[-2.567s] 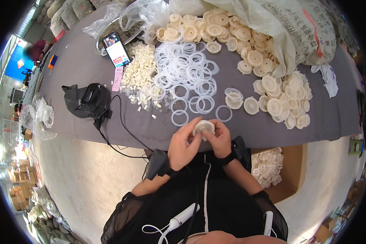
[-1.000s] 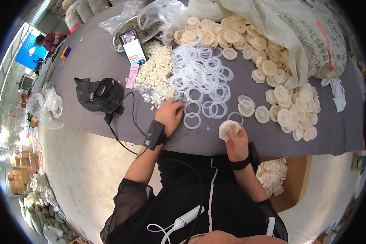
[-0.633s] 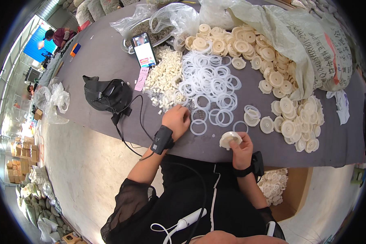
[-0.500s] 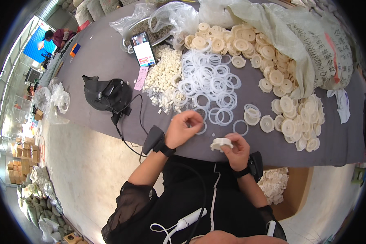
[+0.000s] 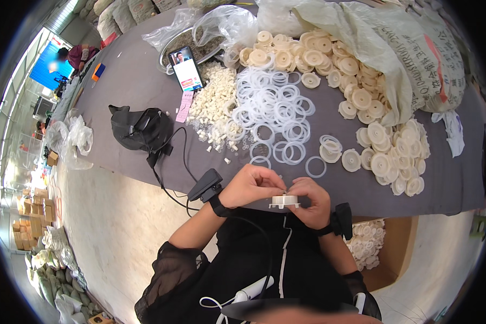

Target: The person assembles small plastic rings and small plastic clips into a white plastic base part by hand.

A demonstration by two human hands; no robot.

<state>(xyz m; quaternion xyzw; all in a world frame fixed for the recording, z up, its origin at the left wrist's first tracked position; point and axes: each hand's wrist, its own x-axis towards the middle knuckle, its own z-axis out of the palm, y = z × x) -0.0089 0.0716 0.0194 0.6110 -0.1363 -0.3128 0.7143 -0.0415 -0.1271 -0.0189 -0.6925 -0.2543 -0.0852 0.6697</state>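
Observation:
A cream round plastic cap [image 5: 284,201] with small tabs along its lower rim is held in front of my body, at the table's near edge. My right hand [image 5: 312,202] grips it from the right side. The thumb and fingertips of my left hand [image 5: 252,187] are pinched together over the cap's top, close to the right fingertips. Whatever the left fingers hold is too small to make out. Translucent rings [image 5: 278,102] lie heaped beyond my hands. Beside them is a pile of small cream plugs [image 5: 213,100], with tiny clear rings at its near side.
More cream caps [image 5: 383,164] cover the right side, spilling from a woven sack [image 5: 437,81]. A phone [image 5: 186,68], a pink slip [image 5: 184,106] and a black cap-like bag [image 5: 141,129] with a cable lie left. Below the table's edge stands a carton [image 5: 402,254] of cream parts.
My left hand has moved right and toward me, from the rings to the cap. My right hand has brought the cap slightly left and levelled it; the hands now meet.

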